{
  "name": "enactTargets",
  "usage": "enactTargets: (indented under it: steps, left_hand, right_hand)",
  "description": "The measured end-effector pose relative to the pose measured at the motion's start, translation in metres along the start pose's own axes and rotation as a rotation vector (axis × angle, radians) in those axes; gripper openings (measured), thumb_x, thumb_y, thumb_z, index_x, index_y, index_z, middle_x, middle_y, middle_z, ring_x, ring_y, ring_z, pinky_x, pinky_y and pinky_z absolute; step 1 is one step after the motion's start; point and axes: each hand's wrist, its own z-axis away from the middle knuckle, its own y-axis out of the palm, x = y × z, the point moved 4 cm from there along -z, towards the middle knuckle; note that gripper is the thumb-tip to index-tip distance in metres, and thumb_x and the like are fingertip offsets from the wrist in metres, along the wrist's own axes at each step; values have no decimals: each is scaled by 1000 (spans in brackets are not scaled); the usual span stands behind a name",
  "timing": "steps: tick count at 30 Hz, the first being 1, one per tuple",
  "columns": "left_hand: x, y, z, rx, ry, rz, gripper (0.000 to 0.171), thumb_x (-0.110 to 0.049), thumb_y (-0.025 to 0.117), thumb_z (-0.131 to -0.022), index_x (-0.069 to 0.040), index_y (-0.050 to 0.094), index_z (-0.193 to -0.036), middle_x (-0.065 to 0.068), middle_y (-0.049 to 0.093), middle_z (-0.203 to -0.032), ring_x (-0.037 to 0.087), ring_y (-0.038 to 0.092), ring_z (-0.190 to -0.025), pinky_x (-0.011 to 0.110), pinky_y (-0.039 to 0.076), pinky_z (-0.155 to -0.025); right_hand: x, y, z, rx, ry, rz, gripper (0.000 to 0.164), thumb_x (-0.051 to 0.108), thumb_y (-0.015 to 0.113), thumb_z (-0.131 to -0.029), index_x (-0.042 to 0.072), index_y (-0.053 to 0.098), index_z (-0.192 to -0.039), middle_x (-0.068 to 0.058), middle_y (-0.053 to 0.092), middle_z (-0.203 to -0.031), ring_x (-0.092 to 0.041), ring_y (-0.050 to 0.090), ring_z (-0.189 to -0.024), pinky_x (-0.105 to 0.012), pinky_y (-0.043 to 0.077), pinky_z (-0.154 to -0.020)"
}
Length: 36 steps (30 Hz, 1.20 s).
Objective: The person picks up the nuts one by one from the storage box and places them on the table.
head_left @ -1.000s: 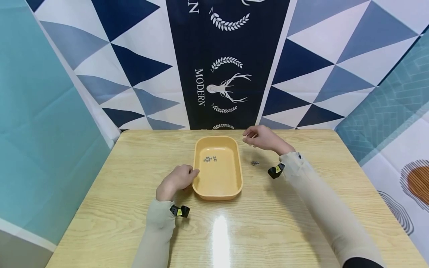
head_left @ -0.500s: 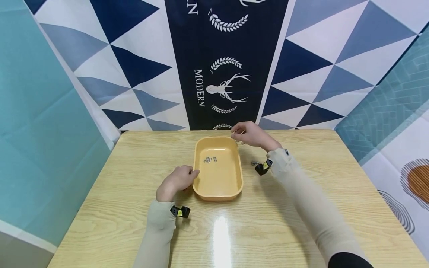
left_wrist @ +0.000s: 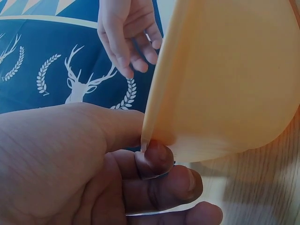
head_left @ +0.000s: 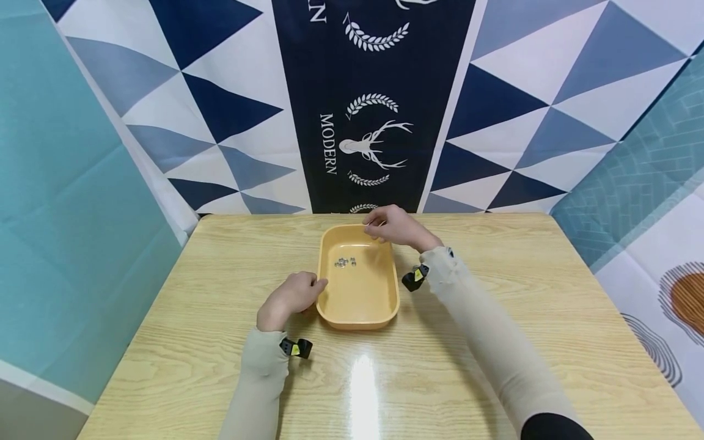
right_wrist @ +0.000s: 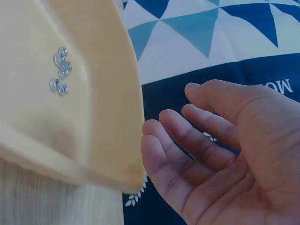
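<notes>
Your left hand [head_left: 289, 293] pinches the left rim of the yellow tray [head_left: 357, 302] on the desk [head_left: 181, 348] between thumb and fingers. Small shiny pieces [head_left: 341, 263] lie inside the tray, in its far left part. At the far right corner is your right hand [head_left: 397, 227], thumb spread from loosely bent fingers.

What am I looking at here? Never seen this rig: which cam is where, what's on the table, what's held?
No robot: these are a person's bare hands. The wide view looks forward and down from a head camera; the two close views come from cameras on each wrist, watching that hand. On the table stands a yellow tray with a few small shiny pieces inside. The left hand pinches the tray's left rim. The right hand is at the far right corner, fingers loosely bent, with nothing visible in them.
</notes>
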Motion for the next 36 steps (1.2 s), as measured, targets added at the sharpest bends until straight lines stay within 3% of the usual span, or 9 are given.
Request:
enactTargets:
  steps: [6,14,24,32,36]
  left_hand:
    - [0,-1,-1,4,-12,-7,41,-35,44,-111,-10,55,-79,2,45,-57,17,43,-49,29,38,-53]
    - [-1,-1,-2,5,-10,-12,41,-34,44,-111,-10,55,-79,2,45,-57,16,44,-50,28,37,-53]
    - [-1,0,-4,17,-33,-21,40,-34,42,-111,-10,56,-83,2,47,-58,16,45,-50,29,39,-53]
    - [-2,0,-5,7,-22,-17,39,-32,42,-111,-8,58,-85,2,47,-59,16,45,-50,28,39,-52]
    - [-1,0,-4,9,-27,-22,39,-33,42,-111,-8,58,-85,2,48,-58,16,44,-49,28,38,-52]
  right_hand:
    - [-2,14,-8,14,3,-21,31,15,69,-98,-4,67,-123,-15,71,-103,-30,72,-91,-35,61,-76]
    - [-3,30,-12,29,5,-64,33,12,69,-98,-8,65,-124,-16,70,-103,-27,70,-90,-45,61,-82]
    - [-7,52,-20,33,-2,-83,30,11,69,-97,-7,67,-121,-14,71,-103,-33,71,-91,-45,61,-81]
    - [-8,62,-20,-3,18,18,23,11,72,-92,-2,73,-111,-10,75,-96,-21,69,-70,-31,58,-68]
    - [-9,68,-21,10,-15,46,22,7,71,-91,-5,74,-109,-13,76,-94,-26,70,-70,-23,53,-62]
